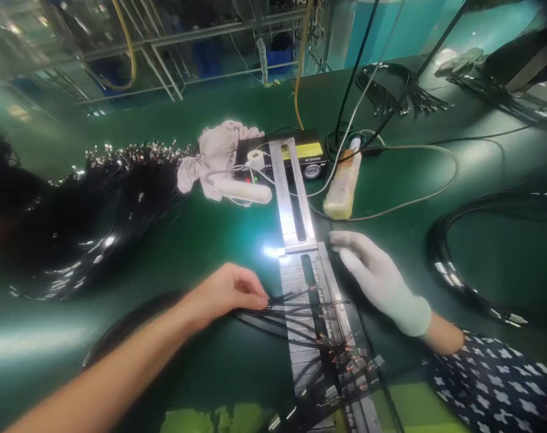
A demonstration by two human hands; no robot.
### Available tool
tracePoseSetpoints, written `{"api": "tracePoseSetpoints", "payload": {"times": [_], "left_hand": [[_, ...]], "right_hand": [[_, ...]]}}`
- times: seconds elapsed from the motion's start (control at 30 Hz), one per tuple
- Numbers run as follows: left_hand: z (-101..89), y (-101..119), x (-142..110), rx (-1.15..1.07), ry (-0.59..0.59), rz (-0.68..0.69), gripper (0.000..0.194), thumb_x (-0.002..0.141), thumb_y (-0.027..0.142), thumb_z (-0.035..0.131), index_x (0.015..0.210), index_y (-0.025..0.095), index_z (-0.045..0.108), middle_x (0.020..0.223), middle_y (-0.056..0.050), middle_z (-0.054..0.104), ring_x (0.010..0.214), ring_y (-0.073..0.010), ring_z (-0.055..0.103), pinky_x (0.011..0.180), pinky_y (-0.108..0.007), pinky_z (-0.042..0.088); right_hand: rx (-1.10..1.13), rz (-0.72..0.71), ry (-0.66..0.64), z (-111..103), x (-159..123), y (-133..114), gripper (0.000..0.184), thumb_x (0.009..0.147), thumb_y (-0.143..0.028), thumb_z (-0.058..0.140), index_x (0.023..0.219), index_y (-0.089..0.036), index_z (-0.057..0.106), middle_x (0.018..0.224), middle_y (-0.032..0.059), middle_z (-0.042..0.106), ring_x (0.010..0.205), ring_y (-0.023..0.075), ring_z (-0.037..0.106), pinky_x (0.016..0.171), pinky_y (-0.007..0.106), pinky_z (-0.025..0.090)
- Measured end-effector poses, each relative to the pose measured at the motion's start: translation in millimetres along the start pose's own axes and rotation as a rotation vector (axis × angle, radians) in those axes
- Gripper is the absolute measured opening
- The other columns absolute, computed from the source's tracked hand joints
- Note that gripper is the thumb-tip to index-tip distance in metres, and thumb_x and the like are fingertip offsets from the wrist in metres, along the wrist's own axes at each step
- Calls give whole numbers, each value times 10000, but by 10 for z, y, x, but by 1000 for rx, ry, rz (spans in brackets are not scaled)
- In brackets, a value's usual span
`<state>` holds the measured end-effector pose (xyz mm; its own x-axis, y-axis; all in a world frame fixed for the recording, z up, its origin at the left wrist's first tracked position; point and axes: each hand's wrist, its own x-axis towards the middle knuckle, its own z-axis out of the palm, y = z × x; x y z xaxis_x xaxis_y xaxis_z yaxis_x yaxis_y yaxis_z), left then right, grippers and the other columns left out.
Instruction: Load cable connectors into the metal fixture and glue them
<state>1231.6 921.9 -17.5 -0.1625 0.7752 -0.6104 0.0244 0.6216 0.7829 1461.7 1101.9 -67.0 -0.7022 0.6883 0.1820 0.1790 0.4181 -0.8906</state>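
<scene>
My left hand point(232, 291), bare, pinches thin black cables point(277, 316) between thumb and fingers just left of a slotted metal fixture point(293, 279). Those cables fan out across the fixture's notched strip, their stripped, coppery ends and small metal connectors point(357, 361) lying along its right side. To the fixture's right is my right hand point(381, 279) in a white glove, fingers stretched out and nothing visible in them. A bright bluish-white light point(273, 251) glares at the fixture's left edge, washing out what lies there.
Left lies a big bundle of black cables point(115, 210) with shiny ends. Behind the fixture are a black control box point(316, 157), a crumpled pale cloth point(219, 147) and a power strip point(343, 186). More coiled cables point(449, 240) lie right. Wires hang down from above.
</scene>
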Motion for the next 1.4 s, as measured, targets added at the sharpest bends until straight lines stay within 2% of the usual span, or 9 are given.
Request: {"api": "tracePoseSetpoints", "payload": {"times": [0.13,0.3,0.4,0.5,0.6,0.9,1.13,1.33,1.4], "left_hand": [[35,1,-6,53,24,89,179,727,323,764,711,160,691,741,-8,669,696,-125,584,679,-241,455],[218,-80,149,337,292,425,98,852,269,646,883,176,643,807,-5,616,735,-141,573,676,-255,466],[277,-133,263,465,412,628,33,881,193,632,859,176,650,819,-7,627,754,-137,583,701,-248,471],[255,-156,332,568,387,742,83,917,176,626,928,180,709,836,-13,682,778,-136,615,715,-237,471],[214,-151,370,630,314,773,160,945,182,602,1046,187,726,867,-21,710,781,-135,640,721,-232,484],[170,-123,437,829,225,839,265,1009,202,460,1062,177,718,863,-41,671,775,-146,634,701,-240,502],[164,-114,460,764,234,837,170,994,216,517,1013,178,682,925,-32,713,852,-141,671,788,-232,518],[181,-110,470,813,217,874,209,998,185,483,1015,178,691,887,-30,677,803,-134,635,740,-235,508],[189,-137,436,877,274,908,255,1001,170,451,1054,188,700,948,-56,660,856,-156,617,750,-267,493]], "right_hand": [[21,-82,-38,46,-1,5,210,991,-322,504,1089,-220,659,1177,70,681,1116,217,636,1010,396,518],[38,-18,-55,30,31,-28,201,990,-318,519,1089,-217,661,1152,67,683,1081,213,648,974,373,536],[33,-1,-70,18,38,-41,207,991,-319,520,1098,-214,663,1148,63,682,1083,210,646,970,363,540],[56,-2,-66,19,42,-43,204,988,-319,527,1092,-211,666,1145,63,685,1079,208,651,964,360,545],[72,-3,-60,21,47,-45,198,986,-327,537,1081,-212,667,1142,64,685,1079,214,653,958,365,550],[40,-50,-80,4,66,-30,168,984,-291,533,1054,-218,667,1142,64,683,1099,219,640,998,389,525],[46,-73,-78,7,67,-12,156,980,-271,540,1047,-215,669,1137,67,674,1111,220,626,1005,396,514],[44,-92,-93,-4,66,-13,156,983,-262,531,1047,-218,667,1137,71,672,1116,230,620,1013,421,509],[44,-97,-103,-11,63,-11,157,985,-261,524,1043,-223,665,1145,70,670,1132,234,616,1019,428,511]]}}
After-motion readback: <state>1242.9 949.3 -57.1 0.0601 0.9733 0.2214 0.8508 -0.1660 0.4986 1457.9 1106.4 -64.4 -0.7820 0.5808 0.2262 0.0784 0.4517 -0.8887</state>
